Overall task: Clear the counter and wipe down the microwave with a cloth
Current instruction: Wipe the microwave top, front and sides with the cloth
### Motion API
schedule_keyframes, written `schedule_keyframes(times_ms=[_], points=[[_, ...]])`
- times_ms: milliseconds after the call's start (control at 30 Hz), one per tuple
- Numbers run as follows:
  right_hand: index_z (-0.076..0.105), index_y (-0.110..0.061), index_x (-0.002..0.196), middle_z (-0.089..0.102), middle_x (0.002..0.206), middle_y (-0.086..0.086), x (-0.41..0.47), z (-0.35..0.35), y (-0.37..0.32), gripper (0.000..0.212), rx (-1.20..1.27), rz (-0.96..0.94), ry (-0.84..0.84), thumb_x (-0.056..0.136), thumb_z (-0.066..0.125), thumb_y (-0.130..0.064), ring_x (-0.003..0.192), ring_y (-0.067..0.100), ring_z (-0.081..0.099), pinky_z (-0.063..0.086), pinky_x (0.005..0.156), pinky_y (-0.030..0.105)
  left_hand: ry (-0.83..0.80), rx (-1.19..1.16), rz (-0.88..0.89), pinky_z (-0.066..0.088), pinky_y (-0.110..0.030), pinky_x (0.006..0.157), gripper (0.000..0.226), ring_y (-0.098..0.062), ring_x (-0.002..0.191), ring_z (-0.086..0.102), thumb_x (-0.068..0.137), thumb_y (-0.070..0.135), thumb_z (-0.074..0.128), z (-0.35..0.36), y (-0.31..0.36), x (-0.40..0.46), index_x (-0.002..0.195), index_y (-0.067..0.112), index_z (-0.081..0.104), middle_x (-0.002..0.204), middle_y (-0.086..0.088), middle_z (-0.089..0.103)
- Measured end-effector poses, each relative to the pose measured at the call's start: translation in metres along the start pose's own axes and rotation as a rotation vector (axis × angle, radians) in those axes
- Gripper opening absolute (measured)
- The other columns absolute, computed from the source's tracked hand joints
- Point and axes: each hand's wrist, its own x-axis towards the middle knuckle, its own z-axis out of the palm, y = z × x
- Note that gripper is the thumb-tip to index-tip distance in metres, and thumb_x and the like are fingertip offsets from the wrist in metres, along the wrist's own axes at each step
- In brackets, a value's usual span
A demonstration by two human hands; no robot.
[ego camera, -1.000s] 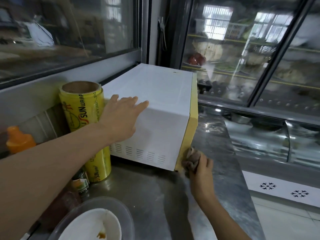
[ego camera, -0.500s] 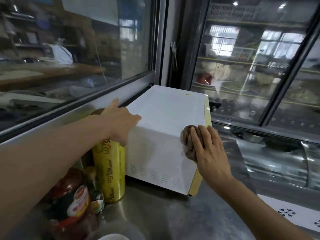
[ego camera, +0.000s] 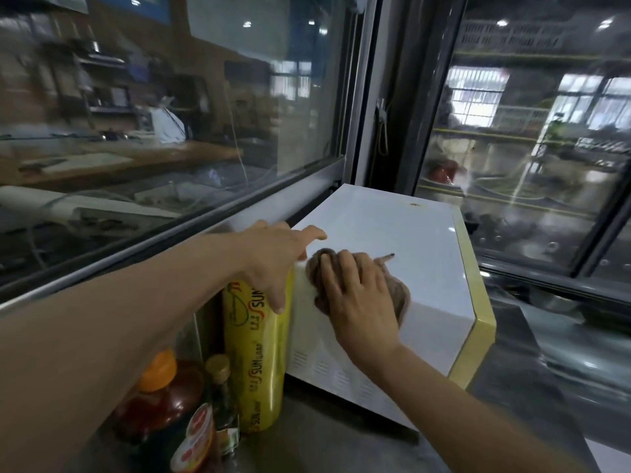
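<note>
Clearly the brown cloth (ego camera: 358, 285) is soft and bunches easily; the right hand (ego camera: 355, 302) presses it flat-fingered onto the microwave (ego camera: 409, 240) top's near-left edge. Left hand (ego camera: 276, 264), fingers loose, steadies that boxy, smooth, likely heavy casing's corner.

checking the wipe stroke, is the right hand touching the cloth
Touching. The head view shows the right hand lying flat on the cloth, pressing it onto the microwave.

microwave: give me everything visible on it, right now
White boxy metal microwave with a pale yellow front frame, seen from its side and top. Vent slots run along the lower side panel. It sits on the grey steel counter. Right hand presses a brown cloth on its top edge; left hand rests on the rear corner.
</note>
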Motion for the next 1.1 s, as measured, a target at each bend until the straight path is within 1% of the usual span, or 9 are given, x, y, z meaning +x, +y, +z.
schedule_keyframes(times_ms=[100, 233, 400, 633, 733, 833, 933, 1000, 1100], points=[[0.042, -0.007, 0.137, 0.047, 0.127, 0.012, 0.006, 0.005, -0.004, 0.061, -0.01, -0.092, -0.014, 0.082, 0.061, -0.025, 0.114, 0.037, 0.046, 0.039, 0.1, 0.048, 0.034, -0.034, -0.013, 0.032, -0.04, 0.097, 0.125, -0.02, 0.116, 0.041, 0.051, 0.039, 0.085, 0.002, 0.0, -0.001, 0.143, 0.034, 0.001, 0.125, 0.003, 0.054], [0.034, -0.011, 0.143, 0.036, 0.142, 0.012, -0.021, -0.002, 0.028, 0.059, -0.086, -0.222, 0.025, 0.085, 0.033, -0.026, 0.129, 0.038, 0.034, 0.027, 0.111, 0.05, -0.003, -0.071, -0.023, 0.033, -0.039, 0.096, 0.123, -0.018, 0.114, 0.041, 0.053, 0.034, 0.087, -0.001, 0.003, -0.005, 0.143, 0.033, 0.004, 0.128, 0.005, 0.053], [0.028, -0.012, 0.145, 0.026, 0.151, 0.012, -0.052, -0.009, 0.062, 0.063, -0.182, -0.251, 0.068, 0.082, 0.033, -0.015, 0.138, 0.039, 0.02, 0.008, 0.116, 0.048, -0.024, -0.098, -0.022, 0.034, -0.042, 0.099, 0.121, -0.017, 0.113, 0.04, 0.056, 0.028, 0.086, -0.003, 0.004, -0.008, 0.144, 0.033, 0.004, 0.131, 0.005, 0.051], [0.032, -0.012, 0.146, 0.029, 0.153, 0.002, -0.023, 0.034, 0.017, 0.057, -0.2, -0.502, -0.02, 0.091, 0.03, -0.027, 0.141, 0.027, 0.02, 0.006, 0.117, 0.041, 0.008, -0.102, -0.014, 0.036, -0.041, 0.098, 0.122, -0.018, 0.117, 0.039, 0.056, 0.028, 0.086, -0.001, 0.002, -0.005, 0.145, 0.033, 0.003, 0.131, 0.004, 0.051], [0.031, -0.012, 0.146, 0.031, 0.153, 0.001, -0.031, 0.053, 0.007, 0.061, -0.195, -0.527, -0.129, 0.089, 0.038, -0.028, 0.142, 0.023, 0.019, 0.003, 0.117, 0.039, 0.011, -0.113, -0.011, 0.036, -0.038, 0.094, 0.119, -0.015, 0.109, 0.039, 0.056, 0.027, 0.086, 0.0, 0.001, -0.004, 0.144, 0.033, 0.006, 0.13, 0.005, 0.052], [0.036, -0.014, 0.144, 0.039, 0.149, -0.001, -0.057, 0.063, 0.009, 0.076, -0.211, -0.59, -0.235, 0.076, 0.063, -0.032, 0.137, 0.019, 0.033, 0.004, 0.115, 0.036, 0.003, -0.106, -0.009, 0.034, -0.037, 0.091, 0.111, -0.014, 0.107, 0.038, 0.057, 0.029, 0.086, 0.0, 0.002, -0.004, 0.142, 0.035, 0.015, 0.13, 0.007, 0.051], [0.036, -0.013, 0.144, 0.04, 0.147, -0.002, -0.077, 0.05, 0.031, 0.066, -0.195, -0.594, -0.188, 0.082, 0.051, -0.031, 0.134, 0.021, 0.04, 0.002, 0.117, 0.035, -0.013, -0.025, -0.013, 0.035, -0.04, 0.096, 0.097, -0.018, 0.116, 0.039, 0.06, 0.036, 0.083, -0.002, 0.004, -0.005, 0.139, 0.038, 0.027, 0.129, 0.006, 0.047], [0.033, -0.012, 0.145, 0.035, 0.149, -0.001, -0.083, 0.031, 0.055, 0.063, -0.189, -0.546, -0.117, 0.084, 0.037, -0.024, 0.137, 0.023, 0.031, 0.003, 0.117, 0.037, -0.011, 0.155, -0.003, 0.033, -0.042, 0.099, 0.09, -0.02, 0.121, 0.036, 0.062, 0.048, 0.078, -0.004, 0.008, -0.009, 0.138, 0.037, 0.032, 0.131, 0.004, 0.044], [0.03, -0.014, 0.147, 0.025, 0.154, 0.0, -0.084, 0.003, 0.085, 0.06, -0.194, -0.413, -0.052, 0.088, 0.036, -0.022, 0.144, 0.024, 0.014, 0.002, 0.119, 0.039, 0.121, 0.407, 0.057, 0.027, -0.043, 0.104, 0.081, -0.019, 0.127, 0.034, 0.066, 0.06, 0.068, 0.0, 0.023, -0.012, 0.137, 0.034, 0.037, 0.135, 0.004, 0.042]])
